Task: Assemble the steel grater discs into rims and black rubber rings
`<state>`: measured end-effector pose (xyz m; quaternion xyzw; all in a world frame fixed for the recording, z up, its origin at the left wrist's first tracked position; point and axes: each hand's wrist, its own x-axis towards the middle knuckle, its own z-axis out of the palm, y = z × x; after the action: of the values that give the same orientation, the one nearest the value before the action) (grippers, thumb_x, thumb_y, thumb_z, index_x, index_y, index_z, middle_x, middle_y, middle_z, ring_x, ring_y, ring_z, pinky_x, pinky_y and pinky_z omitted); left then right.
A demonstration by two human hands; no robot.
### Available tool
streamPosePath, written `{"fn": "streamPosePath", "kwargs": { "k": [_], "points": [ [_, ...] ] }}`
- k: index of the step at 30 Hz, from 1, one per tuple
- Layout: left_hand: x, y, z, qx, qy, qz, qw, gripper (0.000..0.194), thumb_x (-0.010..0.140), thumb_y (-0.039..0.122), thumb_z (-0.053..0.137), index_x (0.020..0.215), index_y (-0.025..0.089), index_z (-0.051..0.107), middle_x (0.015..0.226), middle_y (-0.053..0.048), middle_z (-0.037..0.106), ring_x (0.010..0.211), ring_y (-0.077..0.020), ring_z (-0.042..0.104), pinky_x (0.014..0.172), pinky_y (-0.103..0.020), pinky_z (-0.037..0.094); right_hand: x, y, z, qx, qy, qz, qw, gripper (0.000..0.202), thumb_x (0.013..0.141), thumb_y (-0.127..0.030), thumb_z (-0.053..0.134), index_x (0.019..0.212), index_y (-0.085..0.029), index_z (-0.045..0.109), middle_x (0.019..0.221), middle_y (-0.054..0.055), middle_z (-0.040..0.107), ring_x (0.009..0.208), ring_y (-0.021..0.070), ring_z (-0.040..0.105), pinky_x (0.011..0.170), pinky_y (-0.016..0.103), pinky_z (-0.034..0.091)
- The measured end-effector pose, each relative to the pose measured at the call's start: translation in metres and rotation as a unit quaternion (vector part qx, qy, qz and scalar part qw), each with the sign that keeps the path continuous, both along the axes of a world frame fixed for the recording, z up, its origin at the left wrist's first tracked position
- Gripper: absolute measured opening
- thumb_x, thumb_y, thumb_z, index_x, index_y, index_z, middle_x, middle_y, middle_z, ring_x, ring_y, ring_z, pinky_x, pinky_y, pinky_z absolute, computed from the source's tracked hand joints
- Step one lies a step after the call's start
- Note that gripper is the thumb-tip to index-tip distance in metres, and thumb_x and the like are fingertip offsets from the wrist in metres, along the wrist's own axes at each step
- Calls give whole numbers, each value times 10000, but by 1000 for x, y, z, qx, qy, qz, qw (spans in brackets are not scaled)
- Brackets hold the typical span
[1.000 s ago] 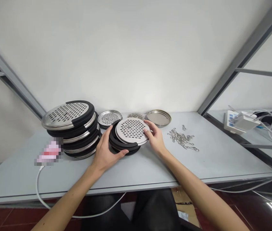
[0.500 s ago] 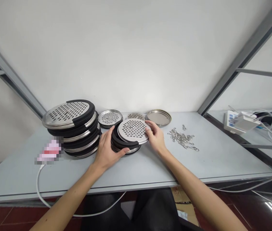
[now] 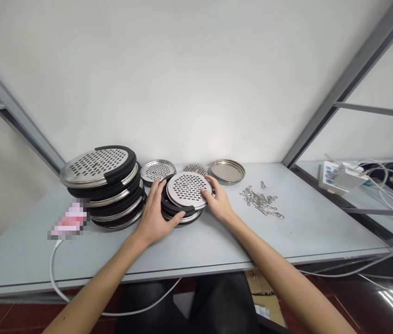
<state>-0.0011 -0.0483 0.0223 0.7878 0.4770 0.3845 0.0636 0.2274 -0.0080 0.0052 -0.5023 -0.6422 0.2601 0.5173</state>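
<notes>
In front of me a round perforated metal plate (image 3: 187,190) lies over a black-rimmed round piece (image 3: 167,204), set off toward its right side. The plate's right edge is pinched by my right hand (image 3: 217,199), thumb on top and fingers around the far rim. My left hand (image 3: 156,215) curves around the left side of the black-rimmed piece, thumb along its front rim and fingers at its far left. Beneath that piece another metal rim shows. To the left rises a stack of black-rimmed perforated discs (image 3: 100,167).
Behind stand a perforated disc (image 3: 157,171), a smaller drilled disc (image 3: 195,170) and a shallow metal tray (image 3: 227,176). Loose metal clips (image 3: 260,202) lie on the right of the grey table (image 3: 307,232). A white cable (image 3: 53,269) hangs over the front edge. A power strip (image 3: 328,176) sits beyond the frame post.
The perforated plate has moved slightly left over the black-rimmed piece, carried by my right hand. My left hand stays nearly where it was. The view has shifted a little.
</notes>
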Motion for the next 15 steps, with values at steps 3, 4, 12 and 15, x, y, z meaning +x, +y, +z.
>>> {"fn": "streamPosePath", "kwargs": {
  "k": [3,4,12,15],
  "points": [
    [1,9,12,3,44,-5,999,950,722,517,739,1490,206,272,1569,-162,259,1458,-372,225,1161,-561,271,0,0,1,-9,10,7,1000,537,857,-443,565,1330,-196,510,1379,118,564,1272,277,522,1085,454,392],
    [2,12,15,2,69,-13,998,959,699,542,751,1481,216,302,1567,-155,270,1454,-382,229,1161,-569,263,0,1,1,-14,12,8,1000,544,851,-443,570,1333,-198,510,1382,116,563,1275,277,521,1089,455,389],
    [0,24,20,31,160,-43,986,914,704,654,687,1431,170,419,1536,-185,332,1401,-416,323,1170,-615,183,9,0,5,-20,-4,62,998,636,853,-450,584,1420,-191,454,1482,117,468,1369,283,433,1152,483,313],
    [0,22,19,42,161,-47,985,913,737,670,647,1433,131,409,1533,-196,336,1411,-393,316,1182,-588,179,19,-3,11,2,-68,143,987,799,810,-445,670,1497,-205,342,1563,102,341,1432,274,339,1201,462,225]
  ]
}}
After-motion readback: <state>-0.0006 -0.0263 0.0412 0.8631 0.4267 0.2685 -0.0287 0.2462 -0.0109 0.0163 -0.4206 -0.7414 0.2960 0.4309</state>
